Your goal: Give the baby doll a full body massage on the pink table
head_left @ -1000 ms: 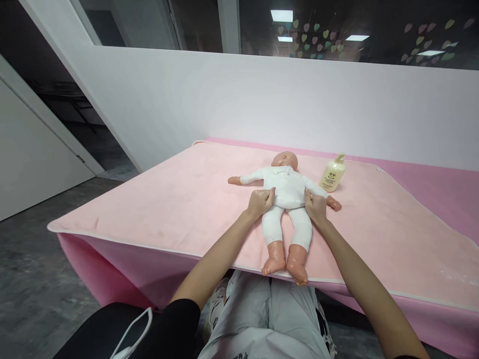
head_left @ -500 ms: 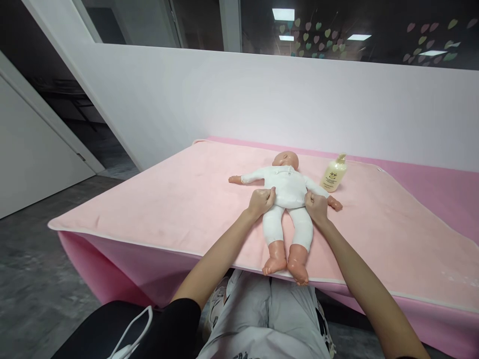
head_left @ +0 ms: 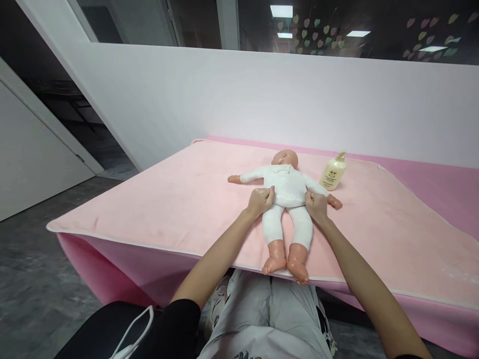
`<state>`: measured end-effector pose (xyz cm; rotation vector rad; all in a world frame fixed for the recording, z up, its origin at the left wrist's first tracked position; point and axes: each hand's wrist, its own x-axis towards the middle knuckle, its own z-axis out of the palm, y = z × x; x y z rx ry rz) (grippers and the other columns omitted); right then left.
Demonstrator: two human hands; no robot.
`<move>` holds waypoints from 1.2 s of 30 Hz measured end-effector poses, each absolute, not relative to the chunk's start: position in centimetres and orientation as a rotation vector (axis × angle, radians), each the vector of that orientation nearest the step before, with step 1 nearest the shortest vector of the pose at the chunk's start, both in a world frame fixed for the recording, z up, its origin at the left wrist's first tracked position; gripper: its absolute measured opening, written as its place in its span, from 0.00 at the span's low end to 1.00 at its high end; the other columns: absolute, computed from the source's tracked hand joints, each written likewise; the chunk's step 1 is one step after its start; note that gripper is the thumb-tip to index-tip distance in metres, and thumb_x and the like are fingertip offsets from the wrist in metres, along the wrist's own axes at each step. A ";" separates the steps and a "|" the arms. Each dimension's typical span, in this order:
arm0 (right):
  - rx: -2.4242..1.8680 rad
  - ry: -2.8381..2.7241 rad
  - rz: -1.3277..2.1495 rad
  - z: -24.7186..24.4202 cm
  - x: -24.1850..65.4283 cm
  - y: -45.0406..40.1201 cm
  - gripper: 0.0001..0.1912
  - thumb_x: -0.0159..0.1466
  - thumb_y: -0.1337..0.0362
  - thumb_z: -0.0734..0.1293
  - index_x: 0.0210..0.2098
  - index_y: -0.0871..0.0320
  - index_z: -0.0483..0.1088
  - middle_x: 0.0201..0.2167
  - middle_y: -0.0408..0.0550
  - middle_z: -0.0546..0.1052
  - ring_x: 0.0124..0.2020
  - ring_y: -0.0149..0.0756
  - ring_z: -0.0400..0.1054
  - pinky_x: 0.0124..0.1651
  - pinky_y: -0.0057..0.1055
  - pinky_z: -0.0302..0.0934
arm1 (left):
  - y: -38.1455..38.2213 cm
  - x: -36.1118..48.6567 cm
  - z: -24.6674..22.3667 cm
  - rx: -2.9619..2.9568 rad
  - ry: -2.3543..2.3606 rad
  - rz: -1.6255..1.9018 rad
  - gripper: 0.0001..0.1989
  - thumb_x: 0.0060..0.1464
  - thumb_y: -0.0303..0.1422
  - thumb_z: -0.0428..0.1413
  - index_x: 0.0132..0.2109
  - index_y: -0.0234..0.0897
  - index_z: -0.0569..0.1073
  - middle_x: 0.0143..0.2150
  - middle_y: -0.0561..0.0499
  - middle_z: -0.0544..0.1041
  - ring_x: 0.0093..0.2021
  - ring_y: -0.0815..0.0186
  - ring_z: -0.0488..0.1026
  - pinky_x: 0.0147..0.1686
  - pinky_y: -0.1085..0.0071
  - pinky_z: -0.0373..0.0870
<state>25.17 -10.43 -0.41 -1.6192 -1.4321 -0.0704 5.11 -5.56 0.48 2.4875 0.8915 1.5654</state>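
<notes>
A baby doll lies on its back on a pink blanket, head toward the wall and feet at the near edge. It wears a white shirt and white trousers; its arms are spread to the sides. My left hand is closed on the shirt at the left side of the doll's waist, thumb on top. At the opposite side of the waist, my right hand is also closed on the shirt. My fingers hide the gripped cloth.
A pale yellow pump bottle stands beyond the doll's arm on the right. Behind the table rises a white wall with dark glass above. A white cord lies across a black surface at lower left.
Both hands stay closed at the doll's waist, and the doll keeps its pose. Only the camera view has shifted very slightly.
</notes>
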 end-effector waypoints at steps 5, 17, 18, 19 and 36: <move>-1.626 -1.460 -0.060 -0.3 25.2 -10.5 0.23 0.60 0.59 0.53 0.10 0.57 0.53 0.10 0.46 0.61 0.16 0.28 0.51 0.24 0.31 0.42 | -5.6 5.1 0.5 2.513 0.894 1.559 0.27 0.63 0.38 0.37 0.14 0.38 0.51 0.11 0.55 0.55 0.13 0.74 0.48 0.19 0.69 0.45; -1.603 -1.473 -0.127 -0.3 25.2 -10.6 0.26 0.63 0.55 0.50 0.11 0.57 0.55 0.11 0.49 0.65 0.16 0.30 0.53 0.24 0.31 0.43 | -5.5 5.1 0.5 2.509 0.892 1.594 0.28 0.63 0.40 0.36 0.15 0.38 0.50 0.11 0.54 0.54 0.13 0.74 0.48 0.19 0.69 0.46; -1.603 -1.470 -0.133 -0.3 25.2 -10.6 0.27 0.63 0.54 0.49 0.11 0.57 0.55 0.12 0.50 0.65 0.16 0.30 0.53 0.24 0.31 0.43 | -5.4 5.1 0.5 2.507 0.898 1.594 0.28 0.63 0.40 0.36 0.15 0.38 0.50 0.11 0.54 0.55 0.13 0.74 0.48 0.19 0.69 0.46; -1.605 -1.469 -0.138 -0.3 25.2 -10.6 0.28 0.64 0.53 0.49 0.11 0.57 0.56 0.12 0.50 0.65 0.16 0.30 0.53 0.23 0.31 0.43 | -5.4 5.1 0.5 2.504 0.903 1.594 0.28 0.63 0.40 0.36 0.15 0.38 0.50 0.11 0.54 0.55 0.13 0.74 0.48 0.19 0.69 0.46; -1.623 -1.494 -0.160 -0.7 25.3 -10.3 0.27 0.63 0.56 0.51 0.10 0.57 0.56 0.11 0.49 0.65 0.15 0.29 0.52 0.24 0.31 0.42 | -5.5 5.1 0.6 2.303 0.949 1.554 0.27 0.63 0.43 0.35 0.17 0.38 0.49 0.12 0.54 0.55 0.15 0.72 0.52 0.20 0.69 0.47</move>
